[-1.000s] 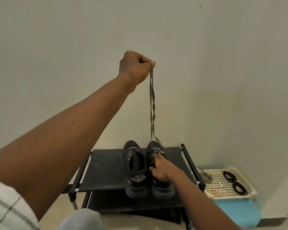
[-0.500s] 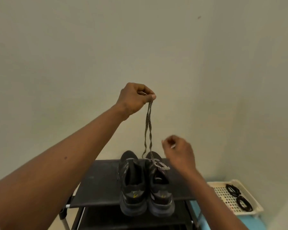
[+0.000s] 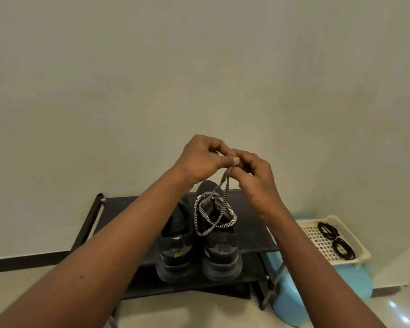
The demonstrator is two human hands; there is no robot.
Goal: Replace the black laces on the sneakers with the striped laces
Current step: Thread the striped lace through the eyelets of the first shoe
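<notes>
Two black sneakers stand side by side on a black shoe rack (image 3: pixel 118 223), heels toward me: the left sneaker (image 3: pixel 175 252) and the right sneaker (image 3: pixel 220 254). A black-and-white striped lace (image 3: pixel 224 209) runs up from the right sneaker and hangs in slack loops over it. My left hand (image 3: pixel 199 159) and my right hand (image 3: pixel 253 176) meet just above the shoes, and both pinch the lace's upper ends between fingertips. Two coiled black laces (image 3: pixel 336 240) lie in a cream basket at the right.
The cream perforated basket (image 3: pixel 313 233) sits on a light blue stool (image 3: pixel 291 306) right of the rack. A plain wall stands close behind the rack. Pale floor lies in front, and the rack has a lower shelf (image 3: pixel 175 287).
My left hand came down from high above with the lace, which went slack into loops. My right hand left the right sneaker and rose to meet the left hand at the lace ends.
</notes>
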